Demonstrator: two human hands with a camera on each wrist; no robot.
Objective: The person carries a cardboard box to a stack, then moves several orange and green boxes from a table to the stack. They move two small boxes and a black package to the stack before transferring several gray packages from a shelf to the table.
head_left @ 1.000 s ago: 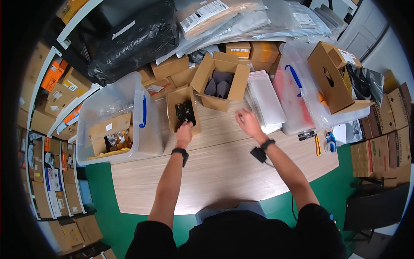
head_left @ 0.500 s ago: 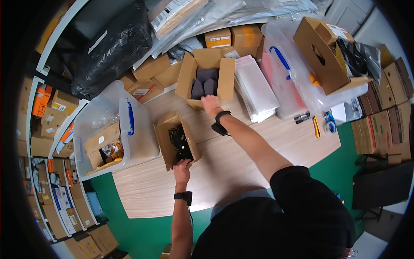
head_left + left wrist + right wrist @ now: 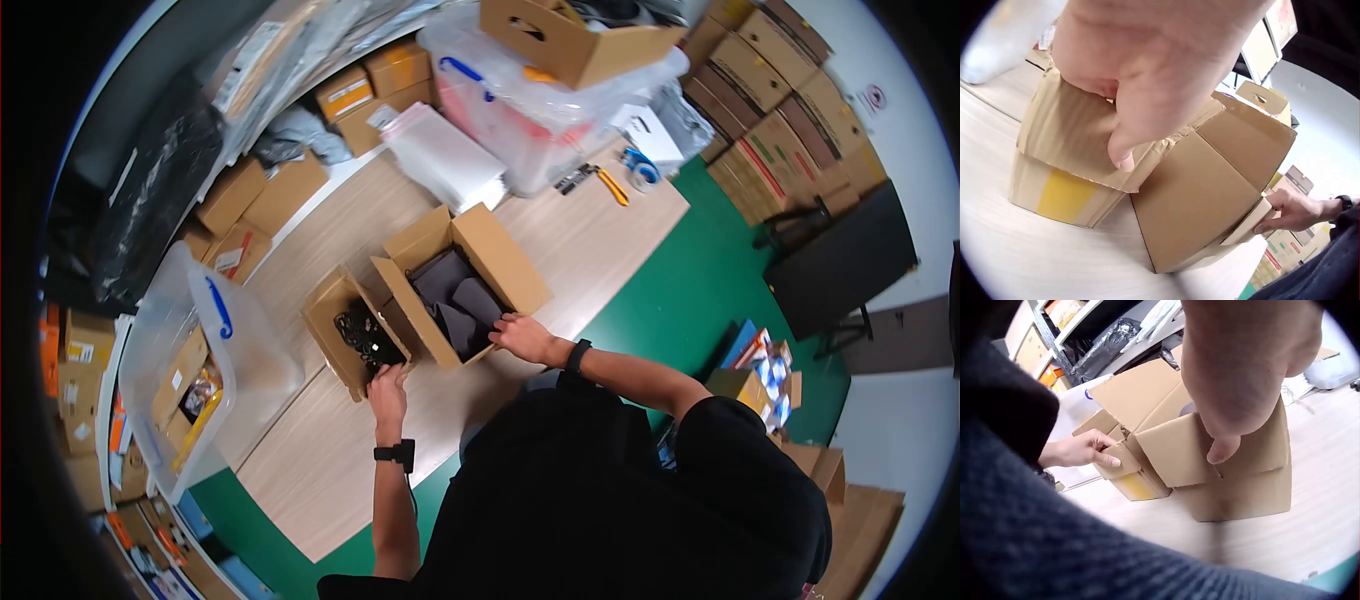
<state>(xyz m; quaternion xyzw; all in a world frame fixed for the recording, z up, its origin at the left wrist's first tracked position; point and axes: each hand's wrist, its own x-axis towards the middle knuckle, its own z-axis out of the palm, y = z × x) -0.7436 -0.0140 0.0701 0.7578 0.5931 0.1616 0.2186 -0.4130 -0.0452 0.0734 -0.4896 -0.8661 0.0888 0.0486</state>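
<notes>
A small cardboard box (image 3: 320, 308) with black cable-like pieces (image 3: 368, 338) inside stands on the table. My left hand (image 3: 387, 395) grips its near wall; in the left wrist view the thumb lies outside over the folded flap, above a yellow tape strip (image 3: 1066, 195). Close to its right stands a larger cardboard box (image 3: 508, 258), flaps up, holding dark grey, soft-looking pieces (image 3: 455, 292). My right hand (image 3: 527, 340) holds this box by its near flap, thumb outside in the right wrist view, the fingers hidden behind the cardboard.
On the left is a translucent plastic bin (image 3: 268, 372) with a blue handle. Behind the boxes lies a stack of clear plastic bags (image 3: 440, 158), beside a lidded bin (image 3: 505, 120). A yellow cutter (image 3: 612, 188) and blue tape roll (image 3: 641, 170) lie at the table's right.
My right hand has gone from beside the bags to the larger box, which has come nearer, next to the small box. The small box was drawn nearer too. The head view has turned.
</notes>
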